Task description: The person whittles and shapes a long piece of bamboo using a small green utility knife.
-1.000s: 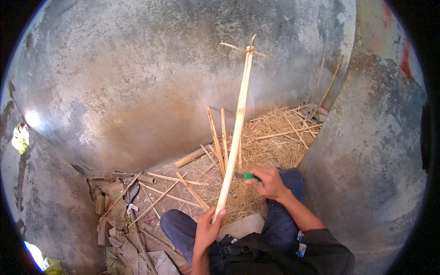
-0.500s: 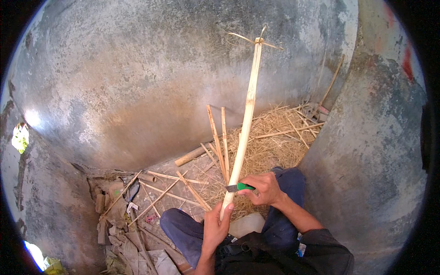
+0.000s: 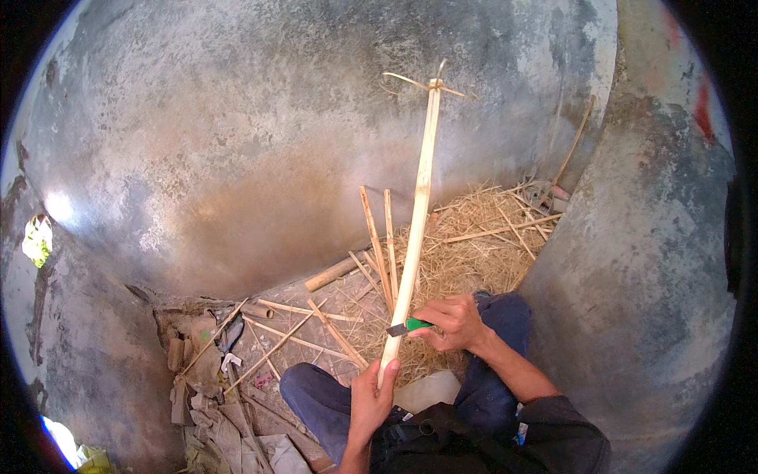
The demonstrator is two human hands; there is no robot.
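A long, pale bamboo strip [image 3: 414, 237] slants up and away from my lap, with thin curled ties [image 3: 436, 84] at its far end. My left hand [image 3: 371, 399] grips its near end, thumb laid along the strip. My right hand [image 3: 452, 321] is closed round a green-handled utility knife [image 3: 412, 325]. The knife's dark blade lies across the strip, touching it a little beyond my left thumb. My right fingers partly hide the handle.
Straw-like shavings [image 3: 474, 245] cover the floor ahead. Two narrow bamboo sticks [image 3: 373, 237] lean upward near the wall [image 3: 237, 158]. Several sticks, a bamboo pole [image 3: 332, 273] and crumpled cloth [image 3: 213, 426] lie to the left. A rounded wall [image 3: 639, 316] stands close at my right.
The strip's far end has dipped slightly and shifted left. The knife stays against the strip near my left hand, and both grips look the same.
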